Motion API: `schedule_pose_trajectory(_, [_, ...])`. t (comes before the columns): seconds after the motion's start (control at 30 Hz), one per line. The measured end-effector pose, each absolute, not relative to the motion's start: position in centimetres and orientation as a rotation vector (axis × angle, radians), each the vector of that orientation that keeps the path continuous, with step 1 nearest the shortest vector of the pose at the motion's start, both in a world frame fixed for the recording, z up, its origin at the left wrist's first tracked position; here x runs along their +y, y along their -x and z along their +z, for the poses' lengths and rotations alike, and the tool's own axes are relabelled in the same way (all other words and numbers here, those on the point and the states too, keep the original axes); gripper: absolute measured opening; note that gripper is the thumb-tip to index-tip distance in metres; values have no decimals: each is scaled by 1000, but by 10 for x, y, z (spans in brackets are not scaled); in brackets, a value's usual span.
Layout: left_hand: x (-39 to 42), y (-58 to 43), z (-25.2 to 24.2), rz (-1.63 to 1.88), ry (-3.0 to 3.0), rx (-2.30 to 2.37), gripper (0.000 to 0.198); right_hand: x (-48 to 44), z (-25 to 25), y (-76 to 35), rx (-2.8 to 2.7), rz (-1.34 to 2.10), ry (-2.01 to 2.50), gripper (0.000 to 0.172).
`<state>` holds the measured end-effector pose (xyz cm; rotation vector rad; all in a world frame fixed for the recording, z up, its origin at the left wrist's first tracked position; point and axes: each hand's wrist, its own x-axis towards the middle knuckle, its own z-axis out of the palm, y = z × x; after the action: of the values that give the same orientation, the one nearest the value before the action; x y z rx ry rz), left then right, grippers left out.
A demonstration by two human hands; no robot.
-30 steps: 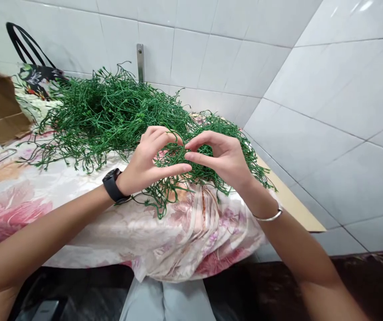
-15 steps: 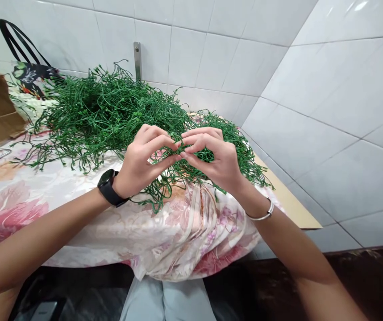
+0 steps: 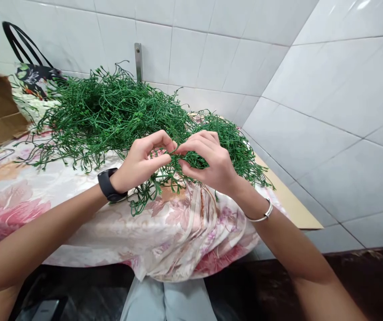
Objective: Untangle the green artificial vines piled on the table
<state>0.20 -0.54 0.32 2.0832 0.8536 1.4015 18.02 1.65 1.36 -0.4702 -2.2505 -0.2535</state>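
Green and slender, the stem (image 3: 175, 151) you are working on sits at your fingertips, between your left hand (image 3: 144, 161) and your right hand (image 3: 210, 159). Both hands are curled toward each other, the forefingers all but meeting at the stem. Your left thumb lies just below its forefinger, near the stem; your right thumb sits lower, with a gap showing between it and the finger above. Whether either grip is truly pinching the stem can't be made out, because the fingertips cover the contact.

To do this well, let one hand steady the stem while the other does the fine work, so the two don't pull against each other. Press with the soft pads rather than the nails; a strand this thin would probably kink under a hard squeeze. Mind the loose strands (image 3: 141, 196) lying on the floral cloth (image 3: 77, 218) in front: they could snag on your watch (image 3: 110, 185) if your left wrist dips. The big heap (image 3: 118, 111) behind your hands and the smaller heap (image 3: 235, 142) beyond the right one look tangled, so ease rather than tug; a sharp pull may drag neighbouring stems along. Small finger movements, with steady wrists, should serve you best.
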Motion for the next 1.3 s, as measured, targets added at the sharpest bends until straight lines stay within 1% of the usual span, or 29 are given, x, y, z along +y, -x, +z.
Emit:
schedule_pose_trajectory(0.13, [-6, -4, 4, 1299, -2095, 860, 9, 17, 14, -182, -2291, -122, 446, 10])
schedule_pose_trajectory(0.2, [-6, -6, 2, 1297, -2112, 868, 17, 17, 16, -184, -2275, 16, 443, 11])
schedule_pose_trajectory(0.3, [-3, -8, -3, 1413, -2145, 888, 33, 16, 18, -185, -2223, 202, 440, 12])
schedule_pose_trajectory(0.37, [-2, -8, -5, 1449, -2165, 886, 36, 15, 19, -185, -2193, 273, 440, 11])
schedule_pose_trajectory(0.43, [-3, -7, -4, 1413, -2198, 895, 33, 14, 18, -185, -2169, 303, 440, 10])
schedule_pose_trajectory(0.57, [-9, -6, 2, 1340, -2248, 987, 27, 15, 16, -185, -2132, 309, 441, 6])
schedule_pose_trajectory(0.77, [-13, -6, 5, 1318, -2203, 1071, 30, 18, 14, -186, -2157, 281, 425, 4])
schedule_pose_trajectory(1.1, [-8, -4, 5, 1263, -2083, 976, 28, 18, 17, -185, -2181, 100, 387, 4])
schedule_pose_trajectory(1.3, [-6, -6, 4, 1186, -1876, 888, 29, 21, 15, -186, -2206, -16, 391, 5])
